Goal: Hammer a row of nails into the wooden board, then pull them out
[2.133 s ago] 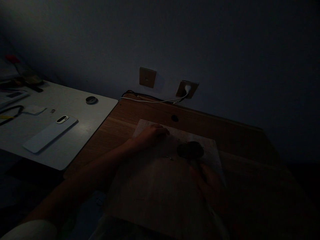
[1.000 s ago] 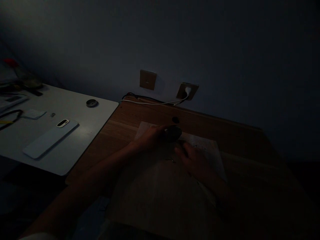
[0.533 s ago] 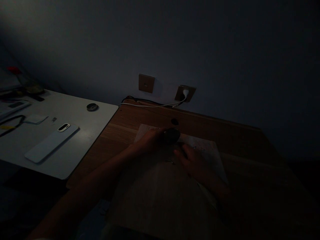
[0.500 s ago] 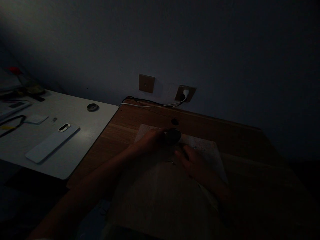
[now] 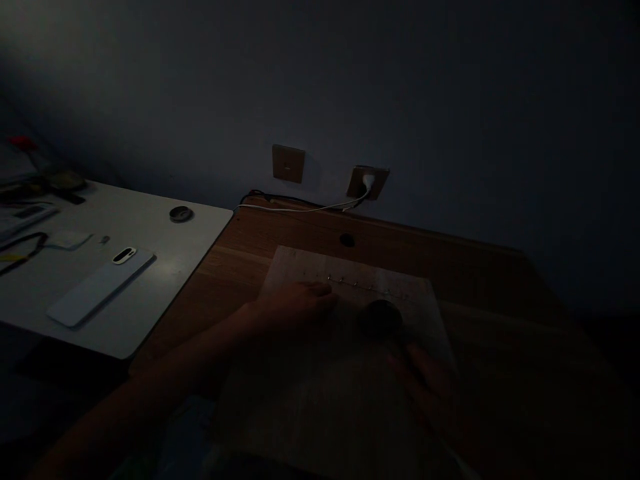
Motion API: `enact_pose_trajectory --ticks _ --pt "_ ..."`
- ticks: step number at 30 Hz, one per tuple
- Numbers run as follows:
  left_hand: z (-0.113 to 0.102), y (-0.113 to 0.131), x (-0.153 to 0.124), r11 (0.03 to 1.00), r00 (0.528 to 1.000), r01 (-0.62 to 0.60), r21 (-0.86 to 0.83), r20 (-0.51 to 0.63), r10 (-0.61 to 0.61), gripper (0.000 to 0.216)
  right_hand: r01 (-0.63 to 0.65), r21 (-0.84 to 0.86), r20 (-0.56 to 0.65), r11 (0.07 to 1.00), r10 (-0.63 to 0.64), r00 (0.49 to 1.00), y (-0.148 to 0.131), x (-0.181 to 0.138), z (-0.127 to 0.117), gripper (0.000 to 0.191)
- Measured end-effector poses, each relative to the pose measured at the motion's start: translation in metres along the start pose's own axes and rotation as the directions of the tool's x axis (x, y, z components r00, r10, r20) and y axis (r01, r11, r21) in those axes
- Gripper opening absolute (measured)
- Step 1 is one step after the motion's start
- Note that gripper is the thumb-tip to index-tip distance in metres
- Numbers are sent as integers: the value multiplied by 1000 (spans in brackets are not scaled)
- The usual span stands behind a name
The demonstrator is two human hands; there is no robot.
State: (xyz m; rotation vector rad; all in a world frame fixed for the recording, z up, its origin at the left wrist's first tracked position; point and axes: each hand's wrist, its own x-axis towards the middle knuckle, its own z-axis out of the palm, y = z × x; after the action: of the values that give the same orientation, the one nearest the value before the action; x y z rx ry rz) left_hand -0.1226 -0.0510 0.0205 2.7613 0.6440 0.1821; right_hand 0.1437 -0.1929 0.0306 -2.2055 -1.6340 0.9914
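Observation:
In dim light, my right hand [image 5: 425,383] is closed around the handle of a dark round-headed tool [image 5: 381,319], whose exact kind I cannot make out. The tool's head is over a flat wooden board [image 5: 415,290]. My left hand [image 5: 305,301] rests at the board's left part with its fingers curled together; what they hold, if anything, is hidden in shadow. A row of small shiny metal pieces [image 5: 355,284], several of them, runs across the board just beyond both hands.
The board lies on a brown wooden table [image 5: 240,250]. At left, a white table [image 5: 125,203] bears a phone [image 5: 100,287], a small round tin or lid [image 5: 181,213] and cables. A white plug [image 5: 369,181] sits in the wall socket, its cord running along the table's back edge.
My right hand has drawn the round-headed tool toward me and to the right, away from my left hand. My left hand has come slightly nearer, and the metal row now shows.

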Motion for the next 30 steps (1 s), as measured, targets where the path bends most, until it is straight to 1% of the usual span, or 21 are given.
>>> enact_pose_trajectory --ticks 3,5,7,9,12,15,17,20,23,24,27,30 --pt "7 3 1 998 1000 15 53 -18 -14 10 -4 32 -32 999 5 999 3 1 3 55" --pt "8 3 1 998 1000 24 61 -19 -22 7 -35 48 -32 998 36 999 6 4 4 60" --pt "8 2 0 997 1000 26 67 -18 -24 6 -67 58 -8 996 68 998 9 7 3 66" --pt "6 -1 -3 997 999 38 63 -38 -36 6 -76 65 44 995 73 996 11 8 1 69" --pt "2 -11 -9 995 989 102 -3 -110 -101 8 -55 58 95 997 49 994 10 7 -1 66" --pt "0 -26 -11 981 958 168 -97 -219 -185 11 -25 62 58 998 22 998 6 5 -1 64" --pt "-1 -37 -11 976 944 180 -121 -259 -206 14 -48 45 51 998 45 998 4 4 -1 66" --pt "-2 -46 -8 979 945 182 -94 -259 -200 16 -98 28 48 995 97 994 3 2 2 69" --pt "-4 -46 -4 982 950 183 -50 -248 -190 18 -78 63 8 995 78 997 3 0 5 65" --pt "-4 -46 -3 983 952 179 -41 -245 -183 19 -90 59 -3 994 91 996 3 0 5 65" --pt "-6 -44 2 987 958 160 -27 -237 -162 20 -135 23 23 991 135 991 2 0 6 66" --pt "-7 -44 6 987 963 154 -52 -214 -161 21 -92 66 24 994 91 996 1 -1 4 62"
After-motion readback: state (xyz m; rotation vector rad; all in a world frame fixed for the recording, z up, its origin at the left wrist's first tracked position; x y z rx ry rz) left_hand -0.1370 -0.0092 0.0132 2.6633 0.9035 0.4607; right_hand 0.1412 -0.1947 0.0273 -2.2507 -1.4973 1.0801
